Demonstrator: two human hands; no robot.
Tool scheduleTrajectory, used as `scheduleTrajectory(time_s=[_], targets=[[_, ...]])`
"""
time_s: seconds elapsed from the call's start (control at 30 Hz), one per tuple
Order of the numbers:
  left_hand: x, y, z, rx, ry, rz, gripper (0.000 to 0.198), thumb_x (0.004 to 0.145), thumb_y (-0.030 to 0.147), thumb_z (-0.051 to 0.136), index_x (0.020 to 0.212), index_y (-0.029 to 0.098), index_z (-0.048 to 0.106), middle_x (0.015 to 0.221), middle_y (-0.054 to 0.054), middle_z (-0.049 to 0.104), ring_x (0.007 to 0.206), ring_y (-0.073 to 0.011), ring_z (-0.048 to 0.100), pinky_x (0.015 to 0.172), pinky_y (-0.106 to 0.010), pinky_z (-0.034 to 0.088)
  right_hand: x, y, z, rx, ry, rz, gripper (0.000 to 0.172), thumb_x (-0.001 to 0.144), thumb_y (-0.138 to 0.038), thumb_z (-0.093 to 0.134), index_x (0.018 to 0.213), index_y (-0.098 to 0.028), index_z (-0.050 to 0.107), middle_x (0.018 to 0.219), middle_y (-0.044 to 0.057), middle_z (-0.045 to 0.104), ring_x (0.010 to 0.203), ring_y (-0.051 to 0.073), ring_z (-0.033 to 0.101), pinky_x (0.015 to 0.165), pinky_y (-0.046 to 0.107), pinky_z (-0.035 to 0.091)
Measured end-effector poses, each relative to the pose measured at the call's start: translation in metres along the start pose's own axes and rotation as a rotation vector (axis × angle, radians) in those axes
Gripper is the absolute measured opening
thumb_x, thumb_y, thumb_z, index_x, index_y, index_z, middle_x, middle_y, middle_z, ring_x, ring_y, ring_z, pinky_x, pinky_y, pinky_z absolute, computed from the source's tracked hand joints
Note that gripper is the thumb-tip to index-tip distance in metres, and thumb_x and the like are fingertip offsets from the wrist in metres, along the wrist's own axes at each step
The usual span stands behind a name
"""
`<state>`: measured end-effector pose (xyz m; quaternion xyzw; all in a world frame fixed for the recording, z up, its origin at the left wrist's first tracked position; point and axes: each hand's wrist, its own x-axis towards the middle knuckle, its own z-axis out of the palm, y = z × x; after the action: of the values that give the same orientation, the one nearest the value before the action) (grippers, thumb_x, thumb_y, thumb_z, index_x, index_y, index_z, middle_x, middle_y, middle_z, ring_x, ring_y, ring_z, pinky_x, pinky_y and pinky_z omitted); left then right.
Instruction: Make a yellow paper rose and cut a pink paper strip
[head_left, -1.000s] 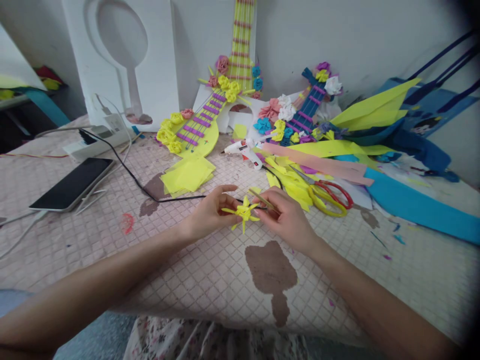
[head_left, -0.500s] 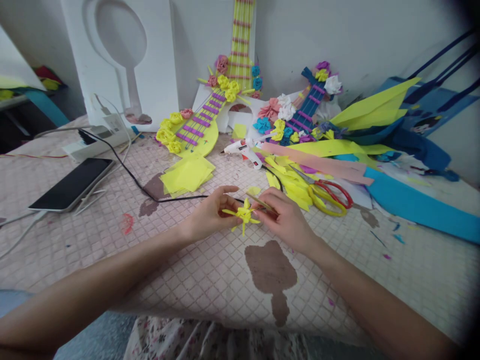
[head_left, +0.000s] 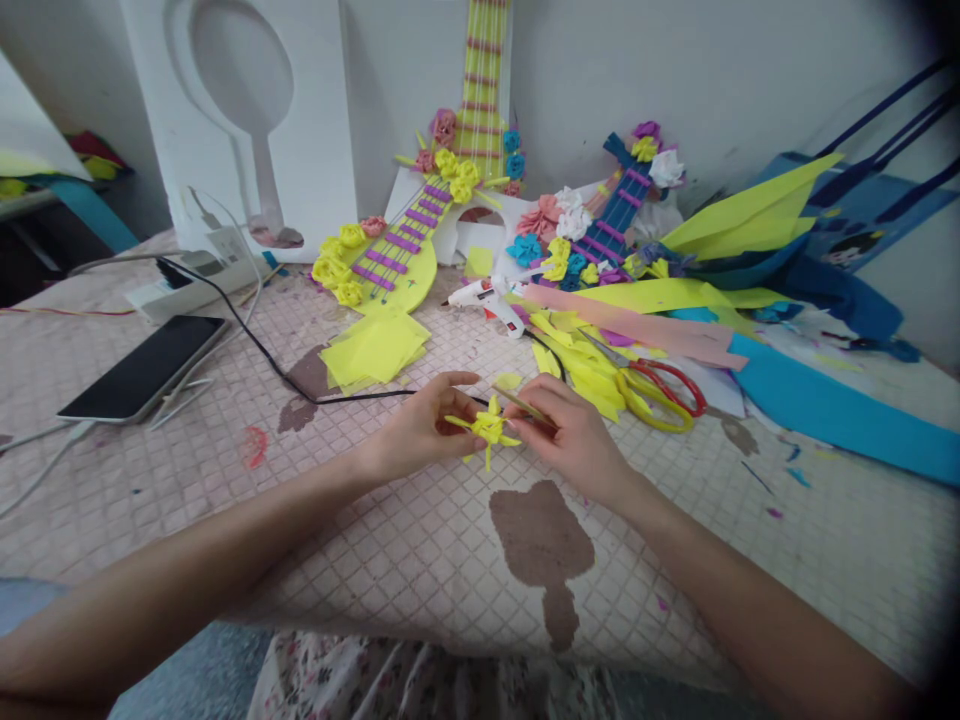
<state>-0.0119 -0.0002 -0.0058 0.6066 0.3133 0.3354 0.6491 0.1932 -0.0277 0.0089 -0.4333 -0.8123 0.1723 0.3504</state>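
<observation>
A small yellow paper flower [head_left: 489,428] with pointed rolled petals sits between my two hands, just above the tiled table [head_left: 420,560]. My left hand [head_left: 420,425] pinches it from the left, with fingers curled round its base. My right hand [head_left: 574,440] is closed on a thin wooden stick [head_left: 523,405] that lies against the flower's right side.
A stack of yellow paper squares [head_left: 375,350], a glue gun [head_left: 487,297] and red-and-yellow scissors [head_left: 660,385] lie behind my hands. Flower-covered paper guitars [head_left: 405,250] lean on the wall. A phone [head_left: 146,367], power strip [head_left: 187,285] and black cable [head_left: 255,340] are at the left; coloured foam sheets [head_left: 825,410] at the right.
My hands and the flower have shifted very slightly; my right hand moved a touch closer to the flower with the stick.
</observation>
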Motion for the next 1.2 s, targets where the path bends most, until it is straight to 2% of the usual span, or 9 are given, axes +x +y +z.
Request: scheduleTrajectory(time_s=[0.2,0.37,0.5,0.73,0.87,1.0,1.2], targets=[[-0.002,0.001,0.000,0.027,0.000,0.002,0.063,0.068,0.019,0.073,0.121,0.019,0.039,0.093,-0.003,0.055,0.085,-0.0147,0.056,0.071,-0.028,0.048,0.000,0.000,0.000,-0.004,0.002,-0.005,0.007,0.085,-0.015,0.054,0.085,-0.021,0.057,0.088,0.003,0.054,0.084,0.016,0.055,0.072,0.030,0.045],[-0.002,0.005,0.001,0.031,0.062,0.012,0.048,0.079,0.030,0.066,0.119,0.016,0.044,0.095,-0.005,0.057,0.083,-0.0139,0.057,0.069,-0.026,0.047,0.001,0.001,-0.003,-0.012,0.024,-0.001,0.008,0.084,-0.014,0.054,0.084,-0.021,0.058,0.086,0.002,0.054,0.082,0.016,0.056,0.071,0.029,0.046],[0.001,0.003,-0.004,0.056,0.096,0.031,0.038,0.083,0.033,0.060,0.115,0.015,0.049,0.096,-0.006,0.060,0.085,-0.0143,0.059,0.072,-0.027,0.049,0.002,0.005,-0.006,-0.002,0.023,0.000,0.006,0.084,-0.015,0.055,0.084,-0.020,0.059,0.087,0.003,0.055,0.083,0.016,0.057,0.072,0.029,0.046],[0.001,0.002,-0.011,0.426,0.073,0.121,0.025,0.077,0.023,0.064,0.100,0.013,0.059,0.092,-0.006,0.066,0.082,-0.0149,0.062,0.076,-0.029,0.051,0.003,0.016,-0.009,-0.012,-0.093,-0.002,0.010,0.085,-0.013,0.052,0.086,-0.019,0.060,0.090,0.004,0.059,0.085,0.017,0.057,0.074,0.029,0.045],[-0.002,0.004,-0.008,0.659,0.104,0.205,0.018,0.075,0.017,0.065,0.093,0.014,0.062,0.084,-0.002,0.066,0.073,-0.0111,0.060,0.067,-0.022,0.049,0.003,0.021,-0.007,-0.011,-0.128,-0.001,0.012,0.086,-0.011,0.050,0.088,-0.019,0.059,0.089,0.004,0.058,0.084,0.016,0.056,0.073,0.028,0.044],[-0.004,0.001,-0.006,0.797,0.122,0.302,0.023,0.073,0.009,0.062,0.095,0.016,0.062,0.079,0.001,0.064,0.066,-0.0084,0.057,0.062,-0.019,0.046,0.003,0.022,-0.006,-0.020,-0.149,0.014,0.015,0.084,-0.009,0.050,0.090,-0.020,0.059,0.091,0.002,0.058,0.086,0.015,0.056,0.074,0.027,0.043],[-0.005,0.000,-0.005,0.861,0.148,0.325,0.025,0.074,0.007,0.057,0.098,0.014,0.060,0.077,0.000,0.063,0.062,-0.0077,0.055,0.059,-0.019,0.045,0.003,0.017,-0.006,-0.079,-0.028,0.078,0.006,0.084,-0.017,0.054,0.089,-0.019,0.056,0.089,0.003,0.059,0.079,0.015,0.056,0.068,0.026,0.042]])
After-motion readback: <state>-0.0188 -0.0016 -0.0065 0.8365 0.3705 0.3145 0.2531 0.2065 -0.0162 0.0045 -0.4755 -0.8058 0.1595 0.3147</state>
